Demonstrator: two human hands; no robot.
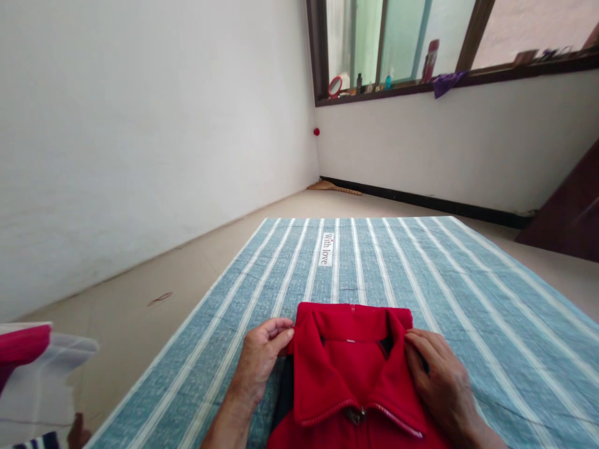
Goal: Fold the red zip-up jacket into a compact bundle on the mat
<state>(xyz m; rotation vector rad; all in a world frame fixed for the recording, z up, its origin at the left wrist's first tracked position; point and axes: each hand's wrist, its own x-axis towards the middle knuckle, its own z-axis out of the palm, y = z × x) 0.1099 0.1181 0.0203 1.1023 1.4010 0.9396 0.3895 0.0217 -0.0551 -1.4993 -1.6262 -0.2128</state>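
Note:
A red zip-up jacket (327, 368) with dark panels lies on the striped tablecloth (262, 280), its collar spread flat and the zipper pull showing at the neck. At the jacket's left shoulder edge, my left hand (262, 355) pinches the red fabric between thumb and fingers. My right hand (440, 374) is at the opposite edge by the collar, fingers bent over the cloth with the thumb tucked beneath. The lower part of the jacket runs out of the frame.
Pink and white fabric (42, 362) shows at the lower left, beside the table. A broom (334, 186) lies on the floor in the far corner. Along the window sill stand a red bottle (430, 60), a small round mirror (335, 86) and a purple cloth (448, 83).

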